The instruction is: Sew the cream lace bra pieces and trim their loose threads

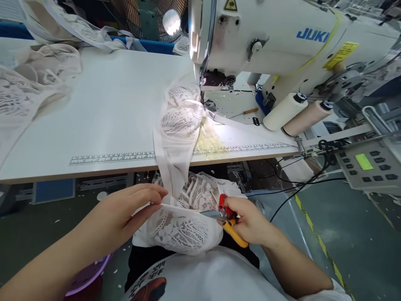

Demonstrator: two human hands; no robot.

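My left hand (134,209) pinches the edge of a cream lace garment (184,232) lying over my lap. In my right hand (250,219) are scissors (233,234) with one red and one yellow handle; their blades point left along the garment's edge. Whether the blades are parted I cannot tell. Another lace garment (180,121) lies by the needle of the sewing machine (244,37) and hangs over the table's front edge, down to near my left fingers. More lace pieces (203,192) are heaped just beyond my hands.
The white table (109,92) has a ruler strip (112,158) near its front edge. Lace garments (19,96) lie at its left. Two thread cones (285,110) and a control panel (369,165) are at the right. Below left is a purple basket (90,278).
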